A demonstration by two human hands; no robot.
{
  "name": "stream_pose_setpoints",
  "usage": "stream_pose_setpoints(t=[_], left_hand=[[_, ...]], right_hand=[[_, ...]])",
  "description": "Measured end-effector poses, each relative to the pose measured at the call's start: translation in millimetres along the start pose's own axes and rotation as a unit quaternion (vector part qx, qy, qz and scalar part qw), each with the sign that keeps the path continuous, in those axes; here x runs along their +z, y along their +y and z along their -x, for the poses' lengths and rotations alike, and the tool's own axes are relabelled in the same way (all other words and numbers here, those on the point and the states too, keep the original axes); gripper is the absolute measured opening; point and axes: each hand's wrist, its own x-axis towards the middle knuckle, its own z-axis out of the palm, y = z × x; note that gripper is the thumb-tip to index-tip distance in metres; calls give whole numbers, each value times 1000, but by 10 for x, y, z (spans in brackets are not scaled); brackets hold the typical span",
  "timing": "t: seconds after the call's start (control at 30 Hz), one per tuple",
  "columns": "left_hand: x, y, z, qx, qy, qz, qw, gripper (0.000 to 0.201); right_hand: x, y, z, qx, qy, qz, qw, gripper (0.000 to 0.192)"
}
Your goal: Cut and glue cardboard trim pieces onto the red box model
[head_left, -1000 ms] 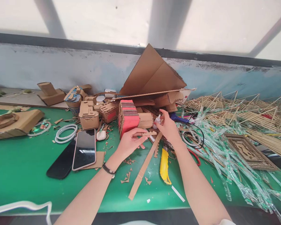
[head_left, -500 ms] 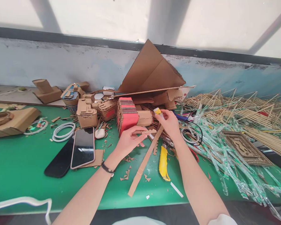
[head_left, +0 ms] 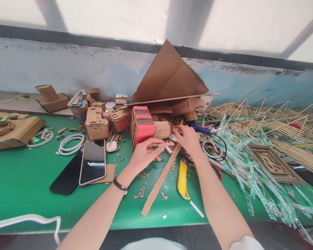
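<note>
A small cardboard piece [head_left: 165, 144] sits pinched between the thumb and fingers of the left hand [head_left: 143, 155], just above the green bench [head_left: 23, 180] and in front of the red-and-brown cardboard block [head_left: 142, 124]. The right hand [head_left: 189, 138] meets it from the other side, its fingers closed around a small white glue bottle [head_left: 172, 138] whose body is mostly hidden by the hand; the bottle lies just beside the cardboard piece, and whether the two touch cannot be told. A black beaded bracelet [head_left: 120, 185] rings the left wrist.

Directly under the hands a long cardboard strip [head_left: 160, 180] runs diagonally toward the bench's near edge, with a yellow utility knife [head_left: 182, 178] lying just to its right and small triangular cardboard scraps [head_left: 141, 194] scattered to its left. Further left a phone with a pink case [head_left: 93, 161] rests partly on a black phone [head_left: 66, 177], near a coil of white cable [head_left: 71, 144]. Behind the block a large folded cardboard sheet [head_left: 169, 74] leans on the wall. On the right lie clear plastic wrappers [head_left: 250, 173] and bamboo stick frames [head_left: 263, 118].
</note>
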Motion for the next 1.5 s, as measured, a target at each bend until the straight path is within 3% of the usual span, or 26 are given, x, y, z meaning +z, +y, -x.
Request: stream_pose_setpoints(t=[0.27, 0.4, 0.5, 0.67, 0.8, 1.03, 1.5], left_hand=[[-8, -42, -11, 0, -8, -14, 1000, 38], [0, -46, -7, 6, 9, -23, 1000, 35], [13, -37, 17, 26, 45, -36, 998, 36], [30, 13, 81, 92, 121, -58, 987, 38], [21, 41, 100, 105, 167, -50, 979, 39], [4, 33, 95, 105, 170, -28, 979, 36], [18, 80, 78, 83, 180, 28, 980, 42]], right_hand=[[-148, -130, -39, -17, 92, -90, 992, 42], [-270, -304, 66, -37, 156, -176, 971, 51], [-348, -467, 191, -126, 208, -208, 947, 53], [-347, -712, 343, -344, 305, -123, 879, 45], [-266, -791, 382, -395, 285, -111, 866, 46], [-187, -810, 407, -424, 256, -103, 863, 46], [-156, -781, 385, -404, 236, -88, 879, 45]])
